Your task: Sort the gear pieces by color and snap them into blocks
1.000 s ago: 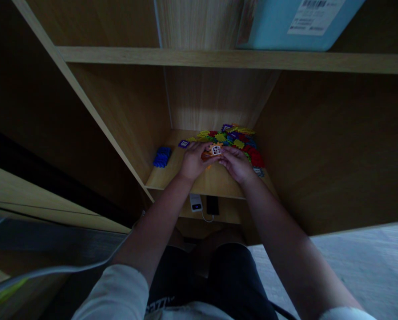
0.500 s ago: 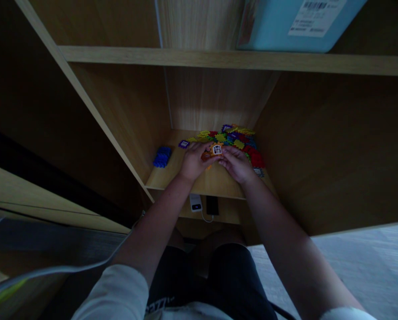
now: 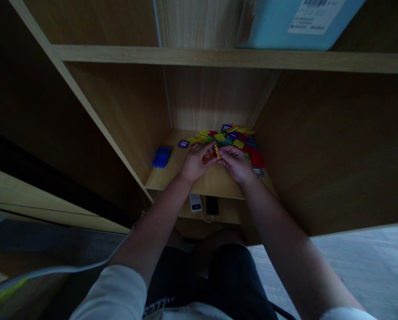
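Observation:
My left hand (image 3: 194, 162) is closed around orange interlocking building tiles (image 3: 207, 156), partly hidden by its fingers. My right hand (image 3: 236, 163) pinches one orange tile (image 3: 217, 151), seen nearly edge-on between the two hands. Whether this tile touches the ones in my left hand, I cannot tell. Behind the hands lies a loose pile of colored tiles (image 3: 220, 138) in yellow, red, green, blue and purple. A purple tile (image 3: 183, 144) with a white window insert rests at the pile's left end.
A blue stack of tiles (image 3: 162, 157) sits at the left of the wooden shelf (image 3: 172, 173). Below are a white power bank (image 3: 195, 203) and a black device (image 3: 212, 205), with a white cable. A light-blue box (image 3: 285, 26) stands on the upper shelf (image 3: 185, 57).
The orange tile between my hands has turned from showing its face with the white window to nearly edge-on. Both hands have stayed in almost the same place.

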Demonstrator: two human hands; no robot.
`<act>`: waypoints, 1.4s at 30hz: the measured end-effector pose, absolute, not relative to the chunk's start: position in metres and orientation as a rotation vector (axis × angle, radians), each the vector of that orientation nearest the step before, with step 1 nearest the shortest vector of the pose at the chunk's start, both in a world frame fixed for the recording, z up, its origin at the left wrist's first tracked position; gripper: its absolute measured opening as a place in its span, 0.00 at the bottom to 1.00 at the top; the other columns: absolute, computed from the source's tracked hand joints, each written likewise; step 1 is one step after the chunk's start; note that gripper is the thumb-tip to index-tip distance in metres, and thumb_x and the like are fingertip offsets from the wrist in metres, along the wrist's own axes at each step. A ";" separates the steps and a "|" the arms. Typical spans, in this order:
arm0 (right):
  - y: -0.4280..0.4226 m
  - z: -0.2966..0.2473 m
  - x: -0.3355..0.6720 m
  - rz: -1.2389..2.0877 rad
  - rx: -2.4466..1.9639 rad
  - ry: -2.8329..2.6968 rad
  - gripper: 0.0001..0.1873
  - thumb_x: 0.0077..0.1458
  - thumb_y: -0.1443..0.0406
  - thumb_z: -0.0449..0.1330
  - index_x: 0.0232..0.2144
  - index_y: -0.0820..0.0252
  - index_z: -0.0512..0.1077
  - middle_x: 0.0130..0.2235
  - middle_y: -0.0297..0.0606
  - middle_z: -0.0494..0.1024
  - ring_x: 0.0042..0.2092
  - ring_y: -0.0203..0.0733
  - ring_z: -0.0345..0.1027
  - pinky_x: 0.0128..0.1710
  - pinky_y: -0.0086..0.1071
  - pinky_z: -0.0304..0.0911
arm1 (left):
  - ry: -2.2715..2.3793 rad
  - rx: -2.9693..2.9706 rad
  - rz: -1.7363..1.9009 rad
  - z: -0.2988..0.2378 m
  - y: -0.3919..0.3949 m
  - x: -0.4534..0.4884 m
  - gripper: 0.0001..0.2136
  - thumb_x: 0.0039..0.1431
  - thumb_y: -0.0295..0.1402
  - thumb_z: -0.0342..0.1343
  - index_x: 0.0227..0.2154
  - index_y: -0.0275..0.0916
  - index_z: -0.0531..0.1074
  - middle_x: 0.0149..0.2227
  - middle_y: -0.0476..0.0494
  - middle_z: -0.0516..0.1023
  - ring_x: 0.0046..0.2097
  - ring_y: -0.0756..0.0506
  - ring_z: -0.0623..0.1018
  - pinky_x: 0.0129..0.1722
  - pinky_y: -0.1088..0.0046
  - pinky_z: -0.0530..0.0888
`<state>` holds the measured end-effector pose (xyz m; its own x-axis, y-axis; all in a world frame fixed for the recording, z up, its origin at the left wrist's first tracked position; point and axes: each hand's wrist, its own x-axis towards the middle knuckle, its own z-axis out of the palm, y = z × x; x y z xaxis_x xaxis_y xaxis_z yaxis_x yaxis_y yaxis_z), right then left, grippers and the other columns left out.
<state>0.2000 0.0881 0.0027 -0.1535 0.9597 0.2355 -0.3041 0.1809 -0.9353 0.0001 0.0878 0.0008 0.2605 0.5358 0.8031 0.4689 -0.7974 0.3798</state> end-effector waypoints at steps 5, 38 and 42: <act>0.089 0.005 0.198 1.214 -0.736 -1.219 0.27 0.43 0.49 0.83 0.38 0.49 0.75 0.38 0.28 0.79 0.34 0.35 0.71 0.31 0.29 0.67 | 0.876 2.308 1.519 -0.006 0.087 0.005 0.28 0.67 0.37 0.68 0.68 0.43 0.71 0.49 0.39 0.87 0.45 0.42 0.86 0.50 0.62 0.84; 0.081 0.008 0.195 1.295 -0.723 -1.355 0.26 0.46 0.47 0.82 0.32 0.52 0.73 0.34 0.29 0.82 0.30 0.35 0.71 0.33 0.31 0.72 | 0.943 2.251 1.638 0.002 0.081 0.005 0.08 0.66 0.31 0.62 0.46 0.40 0.80 0.33 0.48 0.82 0.35 0.47 0.81 0.38 0.71 0.77; 0.080 0.009 0.195 1.279 -0.728 -1.369 0.27 0.46 0.46 0.82 0.31 0.52 0.71 0.32 0.28 0.81 0.30 0.35 0.71 0.33 0.32 0.71 | 0.910 2.222 1.626 0.000 0.082 0.005 0.08 0.65 0.30 0.63 0.46 0.40 0.80 0.33 0.48 0.83 0.34 0.48 0.81 0.36 0.72 0.77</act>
<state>0.1949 0.0802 0.0092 -0.2385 0.9275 0.2880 -0.2248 0.2358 -0.9454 0.0050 0.0824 -0.0001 0.1862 0.6082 0.7717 0.3399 -0.7768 0.5302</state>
